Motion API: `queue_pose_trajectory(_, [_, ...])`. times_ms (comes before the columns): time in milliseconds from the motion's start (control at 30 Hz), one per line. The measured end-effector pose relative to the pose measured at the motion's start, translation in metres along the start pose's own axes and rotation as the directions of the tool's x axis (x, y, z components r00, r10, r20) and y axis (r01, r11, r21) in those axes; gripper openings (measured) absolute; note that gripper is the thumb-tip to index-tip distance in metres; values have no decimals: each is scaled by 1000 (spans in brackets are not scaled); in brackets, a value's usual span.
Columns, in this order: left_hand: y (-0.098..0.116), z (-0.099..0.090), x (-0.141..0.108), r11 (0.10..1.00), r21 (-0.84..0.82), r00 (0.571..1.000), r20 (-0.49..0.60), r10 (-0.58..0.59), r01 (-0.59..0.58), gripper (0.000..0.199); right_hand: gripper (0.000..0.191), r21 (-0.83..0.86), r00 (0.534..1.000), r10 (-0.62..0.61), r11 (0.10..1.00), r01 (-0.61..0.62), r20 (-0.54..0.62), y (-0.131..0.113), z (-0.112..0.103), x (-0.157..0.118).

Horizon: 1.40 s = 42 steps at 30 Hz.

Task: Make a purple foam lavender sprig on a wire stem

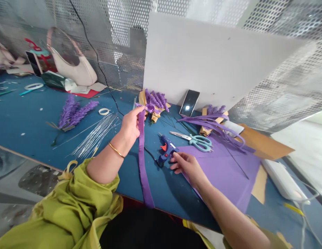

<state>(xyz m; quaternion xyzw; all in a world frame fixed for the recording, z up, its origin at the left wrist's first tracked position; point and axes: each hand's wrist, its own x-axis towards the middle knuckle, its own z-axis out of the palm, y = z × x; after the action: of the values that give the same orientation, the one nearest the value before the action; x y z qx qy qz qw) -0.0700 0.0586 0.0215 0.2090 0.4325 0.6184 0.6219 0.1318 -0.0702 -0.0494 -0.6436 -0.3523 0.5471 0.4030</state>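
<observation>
My left hand (130, 125) pinches a long purple strip (141, 155) near its upper end. The strip hangs down across the blue table toward the front edge. Just beyond those fingertips lies a bunch of purple flowers (157, 100) in tan wrapping, with a purple bow or ribbon at its near side. My right hand (185, 164) is at the rear of a blue glue gun (168, 148) with a red trigger, its fingers loosely bent and apart. The fingertips touch or nearly touch the gun. Turquoise-handled scissors (199, 141) rest just behind it.
Purple sheets (220, 166) and more strips (218, 126) spread to the right, near a white power bank-like block (283, 180). Thin wires (96, 135), a tape roll (104, 111) and purple flower stems (72, 114) lie left. A phone (189, 103) leans on the white board (202, 62).
</observation>
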Motion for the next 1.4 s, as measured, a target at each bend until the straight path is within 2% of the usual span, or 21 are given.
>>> queue_pose_trajectory(300, [2,7,-13,997,-53,998,46,-49,52,15,36,44,978,208,977,-207,-11,-17,19,8])
queue_pose_trajectory(433, [1,8,-17,997,-40,996,65,-69,72,18,23,121,969,245,963,-241,-21,-18,30,17])
queue_pose_trajectory(667, [-2,5,-11,996,-24,993,78,-88,90,17,2,398,979,204,898,-187,0,-19,30,16])
queue_pose_trajectory(833, [-1,1,-4,996,-44,992,107,-70,76,16,9,542,988,149,828,-144,36,-11,22,1])
queue_pose_trajectory(900, [-1,0,-4,995,-65,995,74,-72,77,16,5,589,989,142,796,-140,45,-9,18,-1])
queue_pose_trajectory(1000, [-1,-1,-2,992,-106,997,-17,-77,75,17,20,645,988,148,750,-146,52,-13,10,3])
queue_pose_trajectory(1067, [-1,-2,1,991,-119,995,-68,-67,58,19,20,668,989,146,734,-124,24,-20,4,5])
queue_pose_trajectory(1167, [-2,-4,7,992,-125,994,-105,-41,27,17,12,686,991,125,726,-51,-58,-27,-4,4])
queue_pose_trajectory(1233, [-4,-6,10,992,-126,994,-108,-36,22,16,9,662,980,40,743,100,-193,-28,-7,0])
queue_pose_trajectory(1267, [-5,-6,11,992,-124,994,-104,-37,24,16,12,612,955,-49,758,227,-293,-27,-8,-3])
queue_pose_trajectory(1333, [-9,-5,11,992,-117,995,-77,-56,47,15,19,420,844,-301,762,492,-444,-22,-7,-9])
queue_pose_trajectory(1367, [-11,-5,10,992,-111,995,-61,-73,66,15,20,315,780,-421,744,589,-464,-20,-6,-12])
queue_pose_trajectory(1400, [-13,-4,9,991,-105,995,-39,-91,86,15,20,231,738,-513,729,644,-437,-17,-5,-13])
